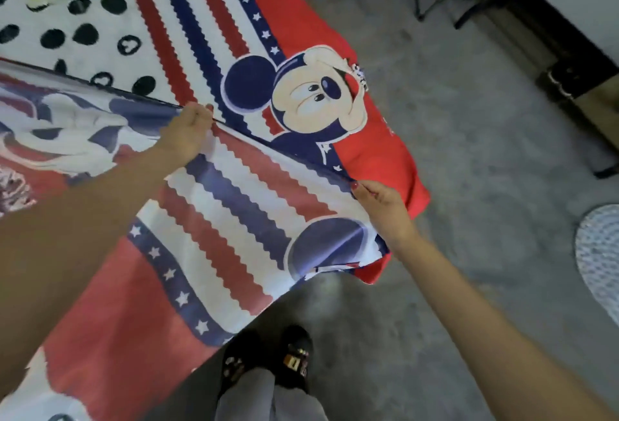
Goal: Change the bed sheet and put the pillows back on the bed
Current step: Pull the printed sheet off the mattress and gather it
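Red, white, blue cartoon-mouse bed sheet [241,219], edge folded back.

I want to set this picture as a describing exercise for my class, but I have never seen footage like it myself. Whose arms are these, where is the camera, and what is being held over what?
There is no machine here. A person wears a wide-angle camera on their head, so you look down along their own two bare arms. The left hand and the right hand each grip the same taut edge of a bed sheet printed with red, white and blue wavy stripes, stars and a cartoon mouse. The sheet is lifted above the bed, where the same print already lies spread. At the bottom you see the person's feet in dark slippers on a grey floor, with a round woven rug at the right edge.
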